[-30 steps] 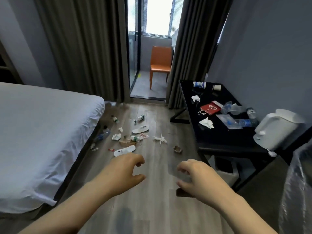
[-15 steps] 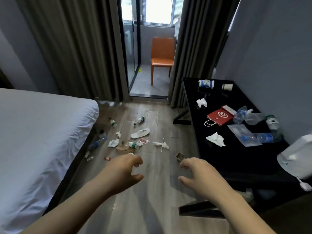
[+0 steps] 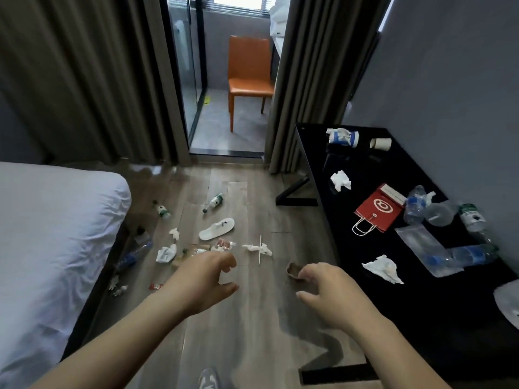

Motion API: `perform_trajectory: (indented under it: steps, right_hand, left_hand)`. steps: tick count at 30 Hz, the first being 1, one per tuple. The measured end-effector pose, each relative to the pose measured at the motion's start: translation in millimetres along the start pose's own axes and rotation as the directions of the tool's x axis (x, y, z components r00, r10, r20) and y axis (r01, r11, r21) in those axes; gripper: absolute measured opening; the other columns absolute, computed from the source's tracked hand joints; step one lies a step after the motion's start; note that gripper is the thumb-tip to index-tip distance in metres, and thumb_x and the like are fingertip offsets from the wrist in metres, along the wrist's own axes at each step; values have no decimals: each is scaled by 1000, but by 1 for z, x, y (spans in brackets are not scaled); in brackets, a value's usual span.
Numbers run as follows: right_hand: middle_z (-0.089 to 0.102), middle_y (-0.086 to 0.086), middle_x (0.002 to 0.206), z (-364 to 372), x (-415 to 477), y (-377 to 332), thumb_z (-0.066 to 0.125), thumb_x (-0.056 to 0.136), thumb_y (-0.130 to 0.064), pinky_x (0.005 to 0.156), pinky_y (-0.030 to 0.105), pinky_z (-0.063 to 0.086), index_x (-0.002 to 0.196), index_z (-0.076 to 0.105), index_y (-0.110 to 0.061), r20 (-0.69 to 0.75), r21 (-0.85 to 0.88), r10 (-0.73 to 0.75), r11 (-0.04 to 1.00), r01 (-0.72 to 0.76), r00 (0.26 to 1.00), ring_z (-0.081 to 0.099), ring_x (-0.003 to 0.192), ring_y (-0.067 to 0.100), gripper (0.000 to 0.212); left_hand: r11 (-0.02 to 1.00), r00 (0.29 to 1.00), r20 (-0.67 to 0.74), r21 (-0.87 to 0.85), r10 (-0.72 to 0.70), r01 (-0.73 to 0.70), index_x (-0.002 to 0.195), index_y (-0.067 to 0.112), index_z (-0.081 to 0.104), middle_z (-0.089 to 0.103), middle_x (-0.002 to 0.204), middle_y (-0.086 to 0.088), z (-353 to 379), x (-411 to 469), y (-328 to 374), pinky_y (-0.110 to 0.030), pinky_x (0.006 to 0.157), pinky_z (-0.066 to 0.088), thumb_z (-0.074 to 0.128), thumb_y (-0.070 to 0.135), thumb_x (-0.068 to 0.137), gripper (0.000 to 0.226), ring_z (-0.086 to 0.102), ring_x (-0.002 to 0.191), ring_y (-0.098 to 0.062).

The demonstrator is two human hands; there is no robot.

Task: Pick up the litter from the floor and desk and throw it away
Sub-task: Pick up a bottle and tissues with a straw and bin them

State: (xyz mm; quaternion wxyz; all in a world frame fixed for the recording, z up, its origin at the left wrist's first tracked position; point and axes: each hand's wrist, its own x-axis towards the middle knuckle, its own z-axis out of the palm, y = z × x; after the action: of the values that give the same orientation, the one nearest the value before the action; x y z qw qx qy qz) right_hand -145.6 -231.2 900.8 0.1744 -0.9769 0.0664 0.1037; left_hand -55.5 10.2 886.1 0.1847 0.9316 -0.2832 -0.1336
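Litter lies scattered on the wooden floor ahead: a white slipper [image 3: 216, 228], a small green-labelled bottle [image 3: 213, 202], crumpled tissues [image 3: 166, 253], a white stick with tissue [image 3: 260, 248] and a brown scrap [image 3: 294, 270]. On the black desk [image 3: 365, 169] lie a red paper bag [image 3: 377, 212], crumpled tissues [image 3: 383, 268], several plastic bottles [image 3: 473, 254] and a paper cup [image 3: 381, 144]. My left hand [image 3: 206, 280] and my right hand [image 3: 328, 294] hover in front of me with loosely curled fingers, holding nothing.
A bed with white sheets [image 3: 50, 234] fills the left side. Dark curtains [image 3: 84, 80] frame a glass door to a balcony with an orange chair [image 3: 248, 77]. A white kettle [image 3: 508, 303] sits at the desk's near right edge. My shoe [image 3: 209, 379] shows at the bottom.
The view has moved forward toward the litter and turned right, so the desk looks nearer and larger. Both hands keep the same loose, empty pose.
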Motion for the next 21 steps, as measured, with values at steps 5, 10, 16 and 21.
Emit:
perform_trajectory:
  steps: [5,10,16,21]
  right_hand:
    - [58,-9,115,5,62,-14,61,85,-39,87,22,43,121,60,-26,21,13,73,997,-73,997,55,108,8,38]
    - [56,-8,120,20,108,-11,60,86,-41,83,20,39,123,58,-27,99,14,127,992,-129,987,53,111,9,39]
    - [57,-6,121,26,172,11,62,84,-39,90,22,41,123,59,-25,146,49,176,981,-185,973,54,113,10,41]
    - [59,-3,116,27,245,45,63,83,-37,87,24,41,120,61,-23,191,59,186,978,-201,964,56,109,14,39]
  left_hand:
    - [1000,999,44,-14,27,-26,108,28,58,61,106,15,-13,62,-45,-28,85,48,65,45,80,33,59,99,-8]
    - [1000,994,108,-24,18,-16,109,30,57,61,105,17,-4,106,-70,-23,81,47,65,47,80,34,58,95,-5]
    - [1000,989,149,-26,-2,6,111,28,58,61,105,14,-1,172,-87,-25,82,47,64,45,81,35,58,98,-7]
    - [998,984,171,-32,-45,51,104,28,58,60,101,14,5,242,-97,-25,81,46,64,42,80,29,58,97,-8]
